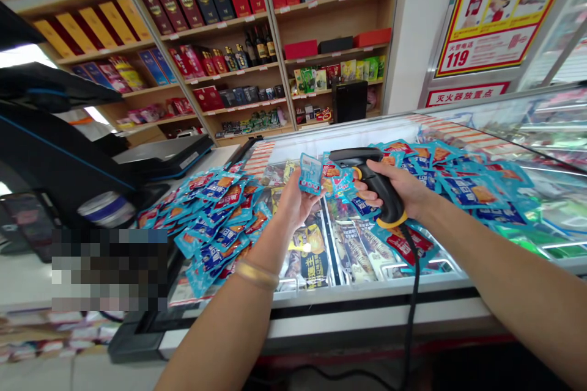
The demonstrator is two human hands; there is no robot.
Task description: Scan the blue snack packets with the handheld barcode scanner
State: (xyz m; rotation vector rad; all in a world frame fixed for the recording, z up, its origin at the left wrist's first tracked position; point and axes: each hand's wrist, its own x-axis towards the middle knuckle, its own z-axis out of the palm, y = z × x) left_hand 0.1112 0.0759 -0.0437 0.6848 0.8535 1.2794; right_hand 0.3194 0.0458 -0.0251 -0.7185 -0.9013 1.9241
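My right hand (397, 186) is wrapped round the grip of a black and yellow barcode scanner (387, 195), its head pointing left. Between the fingers of that hand and the scanner's head, blue and red snack packets (340, 180) show; whether the hand touches them I cannot tell. My left hand (300, 198) holds up a small light-blue snack packet (310, 173), its back facing me. Both hands are above the glass top of a chest freezer (284, 286). One heap of blue snack packets (220, 208) lies left of my hands, another heap (468, 186) to the right.
The scanner's black cable (413, 311) hangs over the freezer's front edge. At left stand a dark checkout machine (59, 146), a weighing scale (167, 153) and a roll of tape (107, 211). Shelves of boxes and bottles (229, 49) rise behind. Bagged frozen goods (314, 253) show through the glass.
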